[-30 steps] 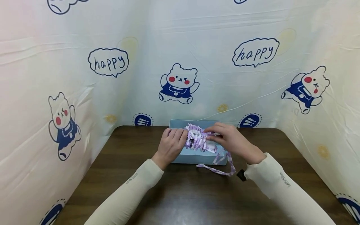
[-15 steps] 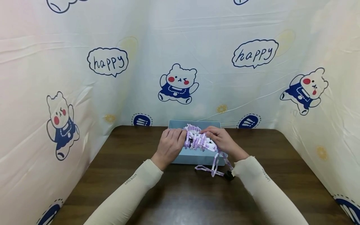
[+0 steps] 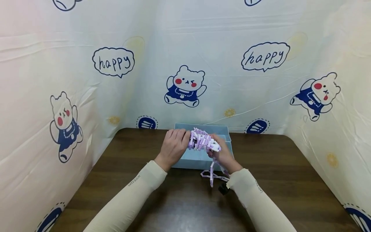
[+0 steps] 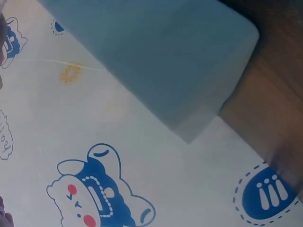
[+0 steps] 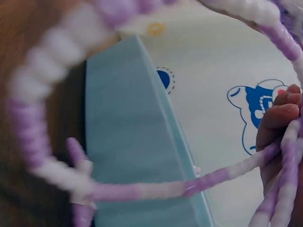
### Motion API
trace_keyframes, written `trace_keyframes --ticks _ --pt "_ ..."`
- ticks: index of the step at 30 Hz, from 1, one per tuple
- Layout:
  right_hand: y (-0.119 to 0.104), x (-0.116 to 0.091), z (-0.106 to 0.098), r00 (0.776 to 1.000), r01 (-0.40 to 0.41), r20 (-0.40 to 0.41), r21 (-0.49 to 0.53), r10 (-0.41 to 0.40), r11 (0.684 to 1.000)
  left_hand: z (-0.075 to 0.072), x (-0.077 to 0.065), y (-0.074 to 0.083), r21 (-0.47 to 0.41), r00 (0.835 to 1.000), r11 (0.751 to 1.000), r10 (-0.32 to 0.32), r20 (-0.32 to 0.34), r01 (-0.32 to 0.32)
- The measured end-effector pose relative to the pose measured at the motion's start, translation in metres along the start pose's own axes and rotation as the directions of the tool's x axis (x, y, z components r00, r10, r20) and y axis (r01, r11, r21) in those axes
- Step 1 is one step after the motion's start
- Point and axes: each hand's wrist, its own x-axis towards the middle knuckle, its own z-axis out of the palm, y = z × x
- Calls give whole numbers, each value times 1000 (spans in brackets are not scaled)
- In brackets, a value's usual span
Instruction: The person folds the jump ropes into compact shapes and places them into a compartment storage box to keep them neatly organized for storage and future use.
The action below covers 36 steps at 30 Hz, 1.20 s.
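Note:
A purple-and-white beaded jump rope (image 3: 200, 140) is wound into a thick bundle above the light blue box (image 3: 191, 164). My left hand (image 3: 173, 146) grips the bundle's left end, its fingers curled over. At the right end, my right hand (image 3: 222, 154) holds the rope with curled fingers, partly behind the bundle. A loose loop of the rope hangs below that hand toward the table. In the right wrist view, rope strands run into the right hand (image 5: 279, 118), and a loop (image 5: 35, 132) crosses close to the camera. Something dark shows among the coils; its kind is unclear.
The open box stands near the back of the dark wooden table (image 3: 179, 199). A printed cloth (image 3: 220, 90) with bears hangs behind and along both sides. A small black object (image 3: 223, 188) sits at the right wrist.
My right hand has moved left and down, from above the bundle to its right end, swinging the loose rope leftward. My left hand keeps its grip nearly in place.

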Motion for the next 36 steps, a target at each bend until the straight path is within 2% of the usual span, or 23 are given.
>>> trace_keyframes --ticks 3,5,8,10,12,15,19,24,27,33,36 --pt "-5 -2 10 998 -18 -53 4 19 1000 1 6 1 10 1000 1000 3 -15 -3" --pt "-9 -4 16 992 -69 -101 22 71 997 2 12 3 23 1000 1000 5 -28 -5" --pt "-14 -8 23 970 -160 -197 -63 145 985 5 21 6 51 1000 999 10 -27 -9" --pt "-16 -9 27 964 -199 -208 -152 165 968 7 26 8 60 1000 998 3 -21 -2" --pt "-17 -10 30 970 -208 -180 -258 165 944 7 29 9 65 1000 998 -5 -3 5" --pt "-16 -12 34 986 -162 -78 -322 145 933 8 31 10 67 1000 998 -19 18 18" --pt "-3 -19 35 980 -180 18 -332 197 926 8 37 7 72 999 996 -45 11 44" --pt "29 -29 36 963 -182 107 -415 247 891 5 43 -3 86 998 994 -65 -5 65" --pt "32 -31 37 958 -180 124 -443 259 878 6 43 -7 105 998 992 -67 12 66" --pt "12 -34 48 953 -217 90 -467 291 857 8 38 -13 144 989 983 -123 82 110" --pt "-1 -38 56 960 -194 83 -487 266 852 10 37 -15 156 985 980 -141 103 124"
